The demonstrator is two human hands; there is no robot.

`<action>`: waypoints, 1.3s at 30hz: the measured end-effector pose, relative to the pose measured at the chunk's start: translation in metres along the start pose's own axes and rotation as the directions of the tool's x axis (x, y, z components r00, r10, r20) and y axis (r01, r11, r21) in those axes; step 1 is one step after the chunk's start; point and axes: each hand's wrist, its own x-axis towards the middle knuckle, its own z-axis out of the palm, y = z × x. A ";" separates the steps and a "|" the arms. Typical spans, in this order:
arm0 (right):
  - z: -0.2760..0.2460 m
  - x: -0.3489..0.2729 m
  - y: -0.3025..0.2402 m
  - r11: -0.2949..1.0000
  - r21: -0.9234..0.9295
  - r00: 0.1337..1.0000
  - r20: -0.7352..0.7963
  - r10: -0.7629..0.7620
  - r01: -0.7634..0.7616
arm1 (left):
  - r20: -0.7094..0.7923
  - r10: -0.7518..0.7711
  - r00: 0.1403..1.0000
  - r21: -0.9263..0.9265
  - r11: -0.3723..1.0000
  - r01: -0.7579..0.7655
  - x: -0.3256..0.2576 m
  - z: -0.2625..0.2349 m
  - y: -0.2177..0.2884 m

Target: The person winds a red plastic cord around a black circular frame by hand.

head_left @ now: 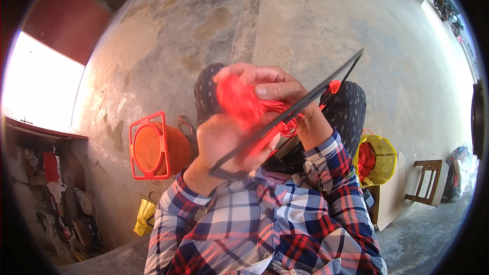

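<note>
A blurred bundle of red cord (239, 101) is at the middle, above my lap. My right hand (275, 82) grips it from the far side, thumb and fingers closed round it. My left hand (220, 140), smeared by motion, is closed on red strands at the near side; its fingertips are partly hidden. More loose red strands hang by my right wrist. A long, narrow black frame (305, 101) slants across in front of both hands, from my left wrist up to the far right. A small red piece (334, 87) sits on the frame near its upper end.
An orange-red bucket-like stool (178, 145) stands at my left, near a yellow bag (145, 216). On my right are a yellow basket (388, 163) with red material inside, cardboard (391, 198) and a small wooden frame (428, 183). Concrete floor (316, 25) spreads ahead.
</note>
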 end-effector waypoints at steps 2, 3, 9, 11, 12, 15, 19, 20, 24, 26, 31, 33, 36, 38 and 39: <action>-0.002 0.005 -0.008 0.996 -0.064 0.995 0.090 -0.050 0.056 | -0.264 0.078 0.961 -0.009 0.997 -0.083 -0.002 0.002 -0.012; -0.008 0.007 -0.013 0.977 -0.213 0.977 0.211 0.030 0.016 | -0.265 0.076 0.961 -0.011 0.997 -0.081 -0.002 -0.001 -0.012; 0.000 0.003 -0.011 0.812 -0.571 0.984 0.175 -0.021 0.119 | -0.216 0.172 0.961 0.086 0.984 -0.157 -0.002 -0.011 -0.006; -0.011 -0.012 0.005 0.989 -0.083 0.880 -0.470 0.066 -0.118 | -0.289 0.225 0.930 0.241 0.958 -0.157 -0.015 -0.029 0.002; -0.017 -0.023 0.015 0.989 -0.081 0.886 -0.457 0.076 -0.126 | -0.356 0.288 0.889 0.388 0.911 -0.140 -0.021 -0.034 0.005; -0.006 -0.058 0.032 0.992 -0.094 0.944 -0.325 0.050 -0.085 | -0.475 0.371 0.798 0.414 0.894 -0.169 -0.001 0.006 0.007; 0.011 -0.068 0.039 0.998 0.057 0.975 -0.222 0.029 -0.017 | -0.372 0.506 0.778 0.577 0.783 -0.234 -0.011 -0.008 0.010; 0.013 -0.065 0.036 0.998 0.018 0.981 -0.186 -0.057 0.061 | -0.437 0.486 0.757 0.560 0.806 -0.193 -0.008 0.003 0.010; 0.040 -0.060 0.023 0.971 0.230 0.965 -0.261 0.005 0.057 | -0.480 0.482 0.733 0.526 0.827 -0.200 -0.017 -0.011 0.019; 0.041 -0.065 0.039 0.995 0.102 0.947 -0.319 0.031 0.002 | -0.412 0.517 0.751 0.572 0.788 -0.228 -0.022 -0.025 0.021; 0.036 -0.061 0.046 0.992 0.019 0.822 -0.563 -0.091 0.122 | -0.140 0.523 0.841 0.838 0.515 -0.181 -0.026 -0.042 0.019; 0.031 -0.060 0.023 0.973 -0.066 0.771 -0.599 -0.215 0.220 | -0.296 0.422 0.857 0.489 0.838 -0.243 -0.020 -0.034 0.019; 0.010 -0.060 0.000 0.882 -0.157 0.703 -0.549 -0.452 0.445 | -0.309 0.432 0.848 0.476 0.842 -0.256 -0.023 -0.028 0.022; -0.005 -0.070 -0.020 0.823 -0.016 0.682 -0.550 -0.482 0.568 | -0.281 0.396 0.874 0.483 0.845 -0.228 -0.020 -0.029 0.023; -0.014 -0.075 -0.025 0.793 0.081 0.684 -0.563 -0.464 0.604 | -0.253 0.367 0.895 0.496 0.844 -0.206 -0.018 -0.030 0.023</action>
